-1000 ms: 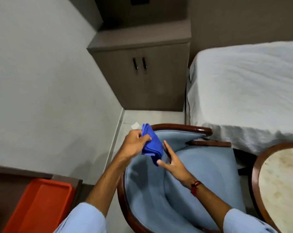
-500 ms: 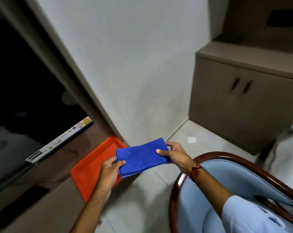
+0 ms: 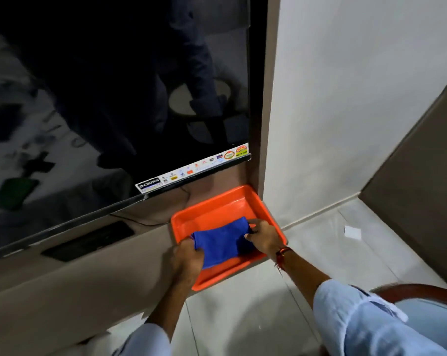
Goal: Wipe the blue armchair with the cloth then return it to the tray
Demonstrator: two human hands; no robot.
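A folded blue cloth (image 3: 221, 240) lies inside the orange tray (image 3: 217, 206), which rests on a low brown counter below a TV. My left hand (image 3: 186, 260) grips the cloth's near left end. My right hand (image 3: 263, 236) pinches its right end, with a red thread band on the wrist. Only the dark wooden rim of the blue armchair (image 3: 422, 291) and a strip of its pale blue upholstery show at the lower right, behind my right sleeve.
A large dark TV screen (image 3: 114, 98) stands just behind the tray. A black remote-like object (image 3: 89, 240) lies on the counter to the left. A brown cabinet (image 3: 417, 181) stands at the right, and a white paper scrap (image 3: 352, 232) lies on the tiled floor.
My view has swung left from the armchair to the counter. Both hands carried the cloth away from the chair and lowered it into the orange tray.
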